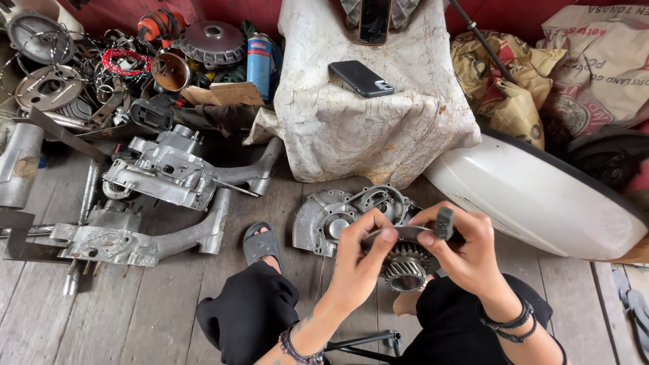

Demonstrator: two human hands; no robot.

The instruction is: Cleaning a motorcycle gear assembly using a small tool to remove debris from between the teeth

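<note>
Left hand (362, 260): fingers pinching the rim of a toothed gear (404, 265), held above the lap.
Right hand (466, 253): gripping the gear's other side, a small dark tool (444, 223) between its fingers.
Floor: engine cover (324, 220) just behind the hands; engine casings (169, 172) left.

Both hands raised together between the knees

The left hand (362, 260) comes up from the lower middle, fingers curled and thumb pressed forward, a beaded band on its wrist. The right hand (463, 253) meets it from the right, fingers pinched shut, dark cords round its wrist, fingertips nearly touching the left's.
</note>
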